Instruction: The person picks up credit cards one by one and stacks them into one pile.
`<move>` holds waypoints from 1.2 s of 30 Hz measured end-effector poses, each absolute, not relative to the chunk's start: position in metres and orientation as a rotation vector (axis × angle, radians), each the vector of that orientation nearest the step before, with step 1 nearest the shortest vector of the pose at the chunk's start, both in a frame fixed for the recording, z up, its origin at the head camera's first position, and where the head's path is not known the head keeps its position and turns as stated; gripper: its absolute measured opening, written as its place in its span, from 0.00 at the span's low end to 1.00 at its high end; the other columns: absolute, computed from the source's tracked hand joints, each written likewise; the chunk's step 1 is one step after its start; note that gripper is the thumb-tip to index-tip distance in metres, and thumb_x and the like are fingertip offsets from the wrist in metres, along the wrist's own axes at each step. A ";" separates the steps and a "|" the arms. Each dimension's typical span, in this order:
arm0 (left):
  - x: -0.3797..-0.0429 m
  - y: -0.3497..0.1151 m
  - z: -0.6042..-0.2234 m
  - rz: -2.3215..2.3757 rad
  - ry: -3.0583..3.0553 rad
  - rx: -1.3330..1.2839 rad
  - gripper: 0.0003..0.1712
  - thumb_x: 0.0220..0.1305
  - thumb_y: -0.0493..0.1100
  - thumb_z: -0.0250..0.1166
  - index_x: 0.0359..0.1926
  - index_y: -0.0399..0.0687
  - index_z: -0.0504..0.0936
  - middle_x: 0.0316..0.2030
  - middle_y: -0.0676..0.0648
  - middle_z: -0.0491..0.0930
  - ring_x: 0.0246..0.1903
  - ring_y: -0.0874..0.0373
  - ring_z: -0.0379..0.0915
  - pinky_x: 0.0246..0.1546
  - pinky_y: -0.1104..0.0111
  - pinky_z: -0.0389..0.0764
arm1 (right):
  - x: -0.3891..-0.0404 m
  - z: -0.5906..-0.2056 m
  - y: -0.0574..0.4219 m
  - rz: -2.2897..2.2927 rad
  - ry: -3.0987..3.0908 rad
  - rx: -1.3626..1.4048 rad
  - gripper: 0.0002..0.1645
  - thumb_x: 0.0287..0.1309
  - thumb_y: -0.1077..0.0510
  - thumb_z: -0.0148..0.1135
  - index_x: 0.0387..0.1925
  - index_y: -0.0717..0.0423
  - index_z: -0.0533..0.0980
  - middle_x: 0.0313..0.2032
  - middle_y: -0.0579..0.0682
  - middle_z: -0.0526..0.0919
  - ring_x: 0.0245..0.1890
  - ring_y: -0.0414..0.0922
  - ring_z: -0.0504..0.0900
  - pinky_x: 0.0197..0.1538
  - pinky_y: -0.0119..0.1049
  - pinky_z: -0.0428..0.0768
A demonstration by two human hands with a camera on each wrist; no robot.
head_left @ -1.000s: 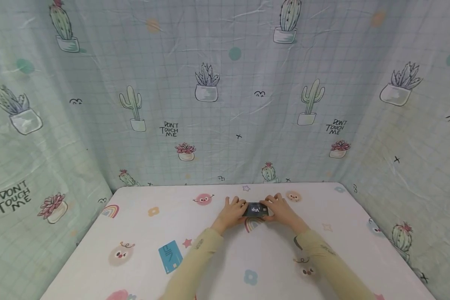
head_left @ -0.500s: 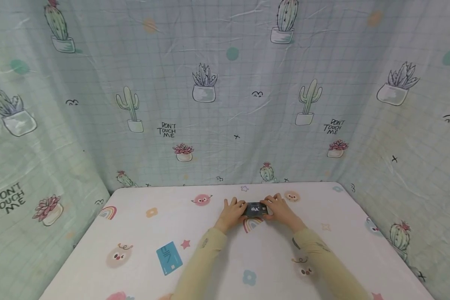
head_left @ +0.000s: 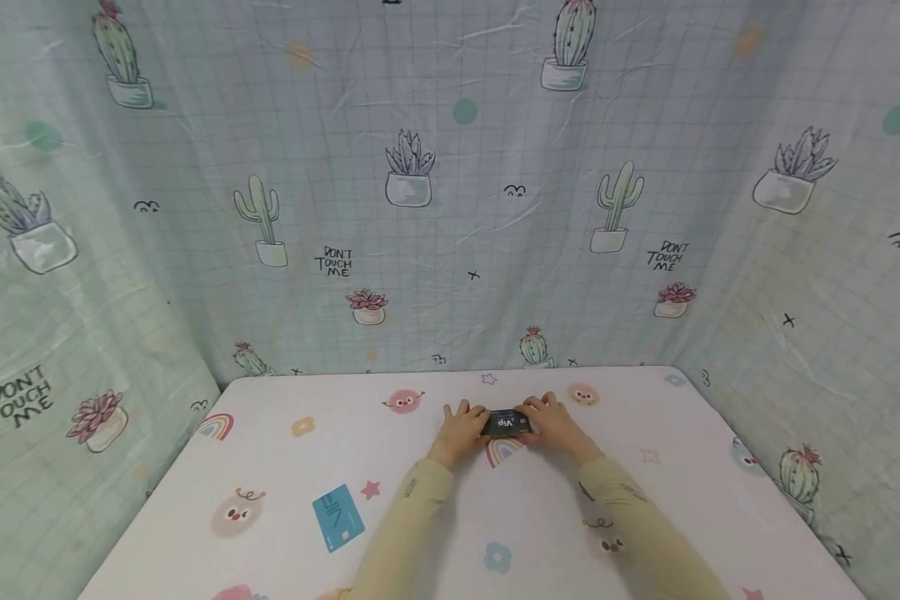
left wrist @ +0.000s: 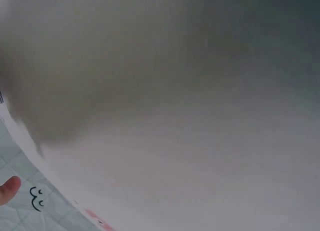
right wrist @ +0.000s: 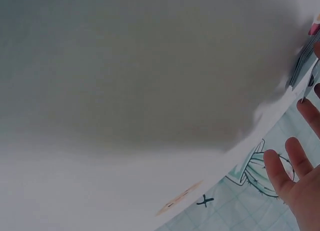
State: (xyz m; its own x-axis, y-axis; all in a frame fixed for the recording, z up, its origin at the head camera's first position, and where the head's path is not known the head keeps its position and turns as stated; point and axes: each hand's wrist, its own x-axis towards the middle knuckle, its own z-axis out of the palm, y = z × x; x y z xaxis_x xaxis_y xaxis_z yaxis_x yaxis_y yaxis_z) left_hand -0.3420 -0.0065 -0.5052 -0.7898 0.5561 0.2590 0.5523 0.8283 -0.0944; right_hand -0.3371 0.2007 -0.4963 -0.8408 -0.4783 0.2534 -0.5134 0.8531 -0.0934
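Note:
Toward the far side of the table, a small stack of cards lies between the hands, topped by a black card (head_left: pixel 506 422) printed "Vip". My left hand (head_left: pixel 461 432) grips its left end, while my right hand (head_left: pixel 555 427) grips the right end. Several layered card edges (right wrist: pixel 301 63) show at the edge of the right wrist view, with a fingertip (right wrist: pixel 304 107) of the right hand beside them. In the left wrist view only one fingertip (left wrist: pixel 10 187) appears, and the card stack is almost wholly out of frame.
A blue card (head_left: pixel 338 517) marked "VIP" lies flat on the left part of the table, near the left sleeve (head_left: pixel 412 517). The white printed tabletop (head_left: pixel 330 454) ends at a cactus-patterned curtain (head_left: pixel 435 292) behind and at both sides.
Both hands and the card stack have shifted very slightly toward me and left. The grip at both ends stays the same, and the blue card has not moved on the table.

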 end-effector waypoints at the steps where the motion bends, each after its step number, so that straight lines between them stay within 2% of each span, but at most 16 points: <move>1: -0.342 -0.006 -0.506 0.020 -2.736 -0.844 0.25 0.56 0.55 0.58 0.54 0.52 0.72 0.52 0.52 0.74 0.50 0.53 0.64 0.49 0.47 0.68 | -0.337 -0.496 0.200 0.231 -2.810 0.760 0.29 0.42 0.52 0.67 0.50 0.55 0.73 0.44 0.52 0.74 0.39 0.50 0.65 0.34 0.43 0.68; 8: -0.343 -0.006 -0.507 0.012 -2.734 -0.815 0.24 0.56 0.55 0.58 0.53 0.52 0.73 0.51 0.53 0.74 0.48 0.54 0.65 0.47 0.48 0.68 | -0.338 -0.497 0.198 0.191 -2.828 0.758 0.28 0.47 0.52 0.64 0.51 0.54 0.72 0.45 0.52 0.73 0.39 0.50 0.65 0.34 0.44 0.69; 18: -0.346 -0.007 -0.508 0.007 -2.758 -0.803 0.25 0.56 0.55 0.58 0.53 0.52 0.72 0.51 0.53 0.74 0.48 0.54 0.64 0.47 0.48 0.68 | -0.339 -0.498 0.196 0.219 -2.859 0.757 0.27 0.47 0.53 0.64 0.52 0.55 0.71 0.45 0.52 0.73 0.39 0.51 0.64 0.36 0.45 0.68; 36: -0.345 -0.007 -0.513 0.034 -2.767 -0.807 0.23 0.57 0.55 0.57 0.53 0.54 0.73 0.51 0.52 0.74 0.49 0.53 0.65 0.47 0.47 0.69 | -0.339 -0.500 0.200 0.142 -2.827 0.819 0.25 0.50 0.52 0.61 0.52 0.53 0.71 0.46 0.51 0.73 0.38 0.48 0.64 0.34 0.41 0.67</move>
